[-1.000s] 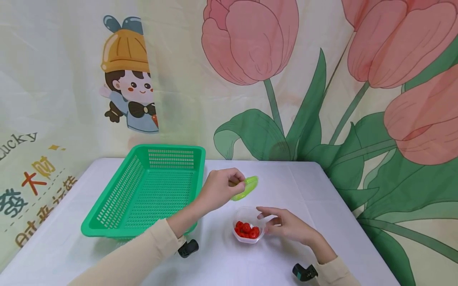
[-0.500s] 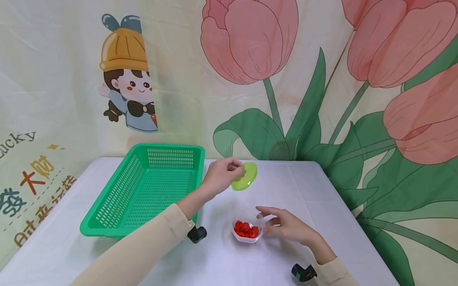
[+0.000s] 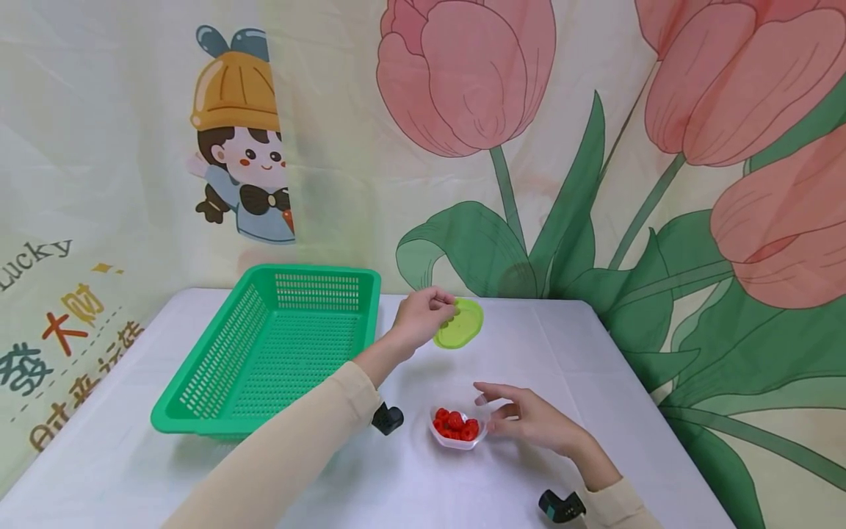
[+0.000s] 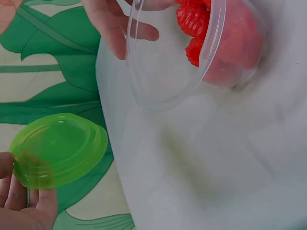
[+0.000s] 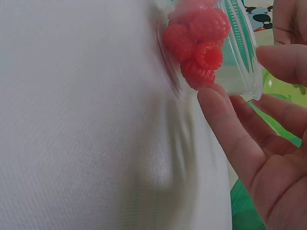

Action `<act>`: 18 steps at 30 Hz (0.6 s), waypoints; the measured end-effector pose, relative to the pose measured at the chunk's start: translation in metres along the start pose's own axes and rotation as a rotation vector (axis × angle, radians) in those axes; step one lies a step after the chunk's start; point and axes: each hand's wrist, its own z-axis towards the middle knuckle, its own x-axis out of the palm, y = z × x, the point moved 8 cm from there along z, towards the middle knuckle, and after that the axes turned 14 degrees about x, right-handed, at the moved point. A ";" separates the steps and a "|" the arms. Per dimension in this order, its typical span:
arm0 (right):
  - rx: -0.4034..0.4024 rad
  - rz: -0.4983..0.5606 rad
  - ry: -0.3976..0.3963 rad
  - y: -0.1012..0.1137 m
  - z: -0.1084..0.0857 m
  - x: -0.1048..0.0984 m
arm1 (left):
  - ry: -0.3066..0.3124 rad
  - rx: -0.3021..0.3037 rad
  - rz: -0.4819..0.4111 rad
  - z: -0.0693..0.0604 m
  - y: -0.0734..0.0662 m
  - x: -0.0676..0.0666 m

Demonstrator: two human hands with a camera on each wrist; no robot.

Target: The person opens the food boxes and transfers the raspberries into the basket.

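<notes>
My left hand (image 3: 421,320) pinches a green lid (image 3: 463,325) toward the surface's (image 3: 562,360) far edge; my relaxed right hand (image 3: 534,420) touches a tub (image 3: 456,444).

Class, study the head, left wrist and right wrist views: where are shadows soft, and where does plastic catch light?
Head view: soft shadows on the white tablecloth, below the green basket and around the right hand; left wrist view: pale highlights along the clear container's rim; right wrist view: a small white glint on the green lid.
</notes>
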 end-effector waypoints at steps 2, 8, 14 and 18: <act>0.001 -0.002 -0.001 0.000 0.000 0.000 | -0.008 -0.013 -0.019 0.001 0.004 0.001; 0.005 -0.003 -0.002 -0.001 0.000 0.000 | -0.050 -0.060 -0.105 0.003 0.020 0.004; 0.010 -0.014 -0.007 -0.002 0.000 0.000 | -0.099 -0.119 -0.144 0.003 0.039 0.005; 0.012 -0.016 -0.006 -0.002 0.000 0.000 | -0.142 -0.153 -0.196 0.001 0.049 0.006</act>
